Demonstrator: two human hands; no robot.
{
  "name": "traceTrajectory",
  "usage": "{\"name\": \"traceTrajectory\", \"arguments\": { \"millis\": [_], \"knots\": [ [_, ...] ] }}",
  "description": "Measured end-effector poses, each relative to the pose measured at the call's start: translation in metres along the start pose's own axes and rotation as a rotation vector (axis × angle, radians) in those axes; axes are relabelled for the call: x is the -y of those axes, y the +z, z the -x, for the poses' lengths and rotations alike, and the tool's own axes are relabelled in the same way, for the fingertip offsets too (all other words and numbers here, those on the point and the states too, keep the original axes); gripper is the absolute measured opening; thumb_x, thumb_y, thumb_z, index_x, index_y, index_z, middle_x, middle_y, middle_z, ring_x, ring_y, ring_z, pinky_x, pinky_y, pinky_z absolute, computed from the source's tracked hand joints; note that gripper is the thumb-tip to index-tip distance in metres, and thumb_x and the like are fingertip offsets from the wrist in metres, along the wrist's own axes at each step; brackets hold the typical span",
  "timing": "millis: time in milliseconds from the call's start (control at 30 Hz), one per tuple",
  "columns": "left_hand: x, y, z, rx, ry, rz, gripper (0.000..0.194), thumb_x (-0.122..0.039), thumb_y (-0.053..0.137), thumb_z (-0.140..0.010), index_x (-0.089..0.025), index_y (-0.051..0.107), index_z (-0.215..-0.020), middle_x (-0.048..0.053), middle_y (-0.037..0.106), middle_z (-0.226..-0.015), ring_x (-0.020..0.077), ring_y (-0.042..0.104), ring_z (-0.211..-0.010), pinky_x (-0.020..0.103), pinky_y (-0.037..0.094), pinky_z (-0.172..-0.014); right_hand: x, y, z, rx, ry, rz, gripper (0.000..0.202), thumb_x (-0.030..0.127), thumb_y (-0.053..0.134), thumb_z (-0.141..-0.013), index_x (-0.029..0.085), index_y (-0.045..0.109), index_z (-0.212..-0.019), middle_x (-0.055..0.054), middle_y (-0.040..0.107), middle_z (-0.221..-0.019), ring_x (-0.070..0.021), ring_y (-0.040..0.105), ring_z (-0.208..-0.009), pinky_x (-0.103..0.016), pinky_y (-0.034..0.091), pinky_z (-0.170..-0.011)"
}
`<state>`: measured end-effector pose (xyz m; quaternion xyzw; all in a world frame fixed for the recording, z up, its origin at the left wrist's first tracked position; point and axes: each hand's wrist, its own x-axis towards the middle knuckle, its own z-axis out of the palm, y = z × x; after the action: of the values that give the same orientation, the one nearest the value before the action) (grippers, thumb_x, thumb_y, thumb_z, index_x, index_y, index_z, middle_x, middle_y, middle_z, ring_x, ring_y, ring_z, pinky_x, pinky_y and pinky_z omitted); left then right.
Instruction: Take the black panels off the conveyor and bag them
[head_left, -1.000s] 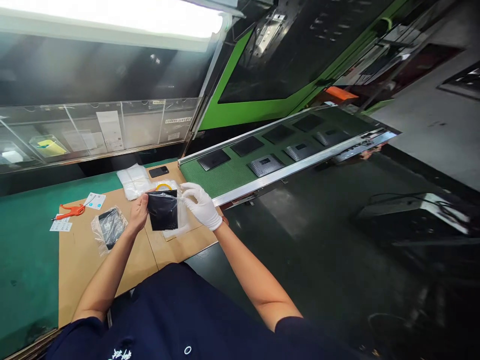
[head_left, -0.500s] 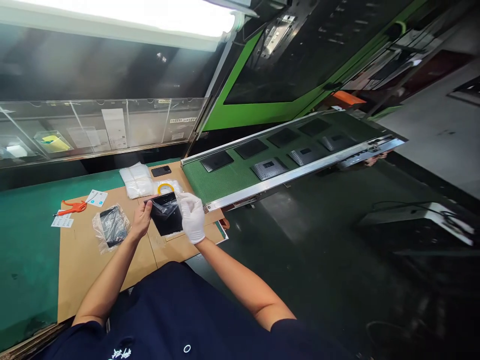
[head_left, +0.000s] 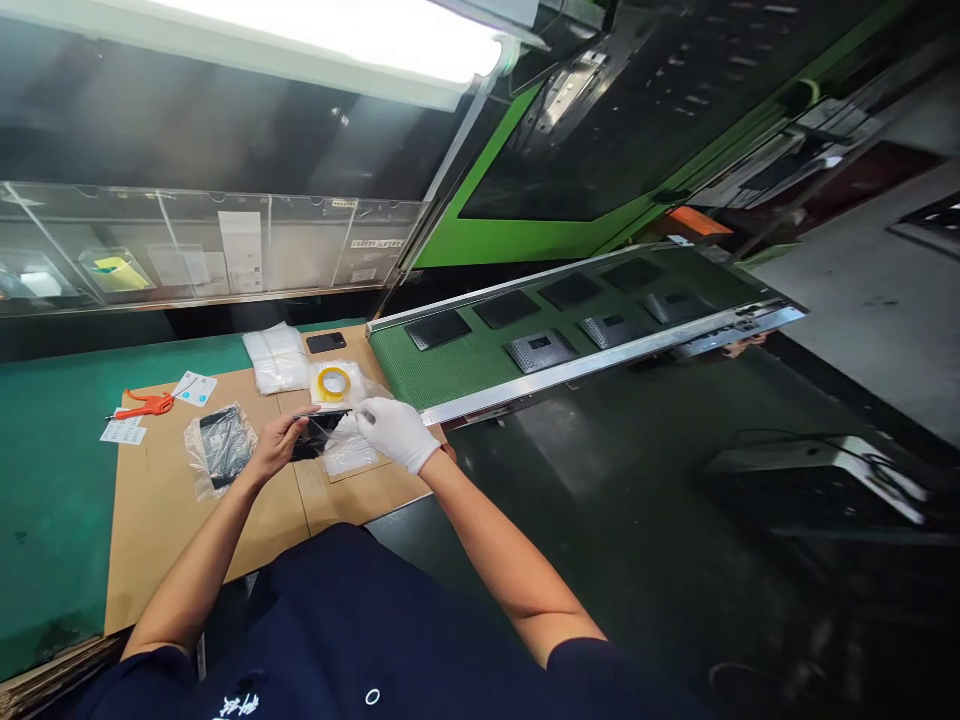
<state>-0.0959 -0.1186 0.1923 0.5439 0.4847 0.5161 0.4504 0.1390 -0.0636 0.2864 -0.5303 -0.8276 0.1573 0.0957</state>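
Note:
My bare left hand [head_left: 276, 448] grips the left edge of a flat black panel [head_left: 306, 450], which is tilted so that little of its face shows. At the panel's right side, my white-gloved right hand [head_left: 397, 432] is closed in a pinch, with thin clear film [head_left: 321, 428] stretching between the hands. The glove hides part of the panel. Below the right hand lie flat clear plastic bags [head_left: 351, 458]. Left of my hands, another black panel [head_left: 225, 445] lies inside a clear bag on the cardboard [head_left: 161, 520].
A roll of yellow tape [head_left: 334, 384] sits on plastic bags beyond my hands, near a bag stack [head_left: 276, 358] and a phone [head_left: 325, 342]. An orange air gun [head_left: 150, 403] lies left by label sheets [head_left: 124, 430]. Several black panels lie on the green conveyor [head_left: 420, 375].
The panel has tipped from showing its broad face to nearly edge-on. My right hand has moved right, and the tape roll and the bags below are now more exposed.

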Motion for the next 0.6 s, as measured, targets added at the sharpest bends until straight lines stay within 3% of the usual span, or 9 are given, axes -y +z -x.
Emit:
{"name": "traceTrajectory", "arguments": {
  "millis": [133, 267, 333, 433, 500, 600],
  "knots": [
    [0.020, -0.007, 0.015, 0.023, -0.084, 0.015, 0.055, -0.069, 0.063, -0.090, -0.023, 0.080, -0.114, 0.010, 0.080, -0.116, 0.0292, 0.071, -0.114, 0.041, 0.052, -0.105, -0.004, 0.016, -0.008, 0.126, 0.021, 0.018, 0.016, 0.016, 0.061, -0.085, 0.021, 0.075, -0.078, -0.009, 0.080, -0.081, -0.0244, 0.073, -0.078, -0.032, 0.052, -0.074],
    [0.056, 0.000, 0.039, -0.037, -0.257, 0.192, 0.051, -0.068, 0.067, -0.087, -0.020, 0.080, -0.100, 0.009, 0.080, -0.102, 0.0282, 0.072, -0.105, 0.039, 0.054, -0.099, -0.016, 0.049, -0.013, 0.165, 0.114, -0.297, 0.014, 0.014, 0.060, -0.082, 0.019, 0.073, -0.080, -0.002, 0.076, -0.070, -0.0177, 0.070, -0.066, -0.026, 0.053, -0.067],
    [0.079, 0.010, 0.050, -0.152, -0.392, 0.396, 0.051, -0.068, 0.071, -0.083, -0.018, 0.077, -0.094, 0.008, 0.079, -0.095, 0.0265, 0.073, -0.098, 0.038, 0.055, -0.095, -0.025, 0.068, -0.012, 0.181, 0.229, -0.520, 0.012, 0.017, 0.061, -0.084, 0.018, 0.072, -0.087, -0.001, 0.075, -0.070, -0.0153, 0.068, -0.059, -0.024, 0.053, -0.058],
    [0.113, 0.022, 0.060, -0.416, -0.577, 0.664, 0.049, -0.062, 0.084, -0.070, -0.017, 0.072, -0.085, 0.006, 0.077, -0.087, 0.0227, 0.072, -0.088, 0.034, 0.054, -0.089, -0.045, 0.096, -0.001, 0.194, 0.402, -0.738, 0.010, 0.023, 0.062, -0.086, 0.017, 0.069, -0.087, -0.004, 0.077, -0.077, -0.0141, 0.069, -0.056, -0.023, 0.053, -0.052],
    [0.134, 0.025, 0.057, -0.530, -0.638, 0.703, 0.046, -0.055, 0.088, -0.065, -0.017, 0.069, -0.083, 0.005, 0.077, -0.084, 0.0208, 0.071, -0.084, 0.032, 0.054, -0.086, -0.063, 0.109, 0.013, 0.221, 0.463, -0.779, 0.009, 0.024, 0.064, -0.086, 0.018, 0.068, -0.082, -0.004, 0.077, -0.078, -0.0143, 0.069, -0.057, -0.023, 0.054, -0.052],
    [0.160, 0.019, 0.039, -0.610, -0.676, 0.673, 0.040, -0.050, 0.085, -0.066, -0.017, 0.067, -0.079, 0.004, 0.075, -0.078, 0.0206, 0.071, -0.081, 0.031, 0.053, -0.085, -0.093, 0.119, 0.037, 0.278, 0.540, -0.809, 0.010, 0.024, 0.067, -0.085, 0.019, 0.067, -0.077, -0.003, 0.076, -0.074, -0.0142, 0.069, -0.056, -0.023, 0.055, -0.053]
  ]
}}
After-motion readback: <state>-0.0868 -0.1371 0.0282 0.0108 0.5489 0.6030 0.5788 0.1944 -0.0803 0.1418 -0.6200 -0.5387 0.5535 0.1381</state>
